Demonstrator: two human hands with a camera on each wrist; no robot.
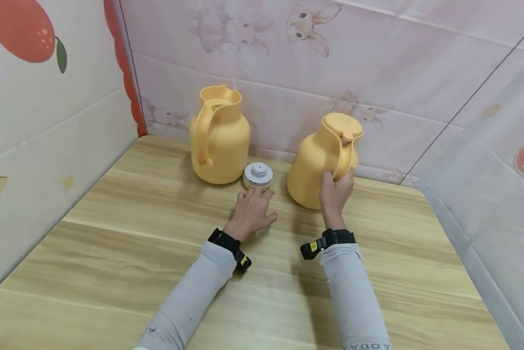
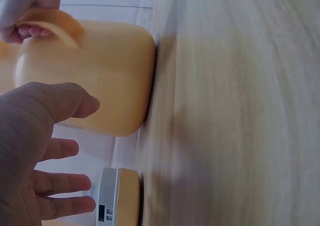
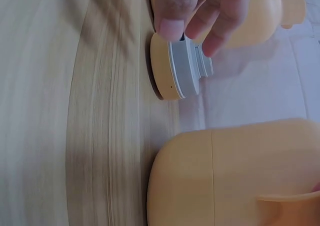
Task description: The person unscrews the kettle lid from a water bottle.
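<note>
Two yellow jugs are on the wooden table. My right hand grips the handle of the right jug, which has a lid in its mouth. My left hand reaches out, fingers spread and fairly straight, to a loose jug lid. That lid lies upside down, grey stopper up and yellow side on the table. In the right wrist view the left fingertips are at the lid; firm contact cannot be told. The left jug stands lidless behind it, handle facing me.
Behind the jugs rises a pink wall covering with printed rabbits. A white side panel borders the table on the left, another covering on the right. Black camera straps circle both wrists.
</note>
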